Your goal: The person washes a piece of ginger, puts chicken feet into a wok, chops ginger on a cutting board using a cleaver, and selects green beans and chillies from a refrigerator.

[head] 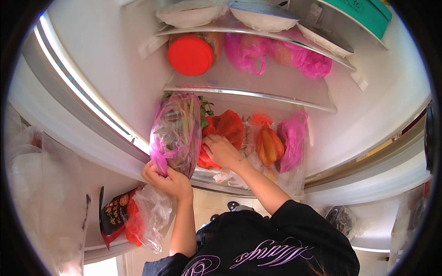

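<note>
My left hand (169, 179) grips the gathered lower end of a pink-tinted plastic bag of leafy green vegetables (178, 134), which stands tall at the left of the open refrigerator. Green leaves (206, 107) stick out past its right side. My right hand (221, 149) is on a red plastic bag (226, 127) just right of the greens; its fingertips are partly hidden in the folds, so a firm grip cannot be made out. Further right lie an orange-red bag of yellowish produce (270, 146) and a knotted pink plastic bag (292, 141).
Above, a glass shelf (248, 82) carries a red-lidded jar (190, 55) and pink bags (247, 51). Film-covered bowls (264, 17) and a teal box (362, 13) sit higher. A door compartment at lower left holds a black-and-red printed packet (119, 210) and a clear plastic bag (153, 214).
</note>
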`<act>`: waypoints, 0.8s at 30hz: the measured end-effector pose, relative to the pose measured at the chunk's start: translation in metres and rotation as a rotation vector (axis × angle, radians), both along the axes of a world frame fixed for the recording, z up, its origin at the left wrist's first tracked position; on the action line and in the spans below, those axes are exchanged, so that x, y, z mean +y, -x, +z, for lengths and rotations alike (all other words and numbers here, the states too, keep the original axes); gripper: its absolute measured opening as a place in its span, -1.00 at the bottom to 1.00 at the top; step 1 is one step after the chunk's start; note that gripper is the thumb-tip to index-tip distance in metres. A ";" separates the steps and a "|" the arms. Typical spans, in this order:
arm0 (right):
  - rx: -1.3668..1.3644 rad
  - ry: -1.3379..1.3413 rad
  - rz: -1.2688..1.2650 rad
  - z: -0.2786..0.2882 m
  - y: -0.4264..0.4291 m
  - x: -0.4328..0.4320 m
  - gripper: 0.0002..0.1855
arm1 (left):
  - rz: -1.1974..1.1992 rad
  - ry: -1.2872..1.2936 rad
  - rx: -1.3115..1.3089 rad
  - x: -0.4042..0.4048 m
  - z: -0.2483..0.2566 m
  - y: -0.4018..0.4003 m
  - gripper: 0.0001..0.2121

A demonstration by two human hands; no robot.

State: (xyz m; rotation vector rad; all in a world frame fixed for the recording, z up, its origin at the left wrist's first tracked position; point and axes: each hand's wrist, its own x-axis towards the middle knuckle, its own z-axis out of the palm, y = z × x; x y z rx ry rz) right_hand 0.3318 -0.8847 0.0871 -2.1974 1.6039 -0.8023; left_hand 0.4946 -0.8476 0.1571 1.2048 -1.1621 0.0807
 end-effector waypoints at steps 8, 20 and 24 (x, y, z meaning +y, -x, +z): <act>0.360 -0.312 -0.149 -0.022 0.019 0.015 -0.18 | -0.001 0.024 0.015 0.001 -0.002 -0.004 -0.87; 0.012 -0.174 -0.508 -0.019 0.131 0.013 -0.55 | -0.028 0.009 0.063 0.003 -0.003 0.000 -0.89; -0.184 0.035 -0.740 -0.004 0.145 0.024 -0.70 | 0.004 0.017 0.065 0.004 -0.005 -0.005 -0.90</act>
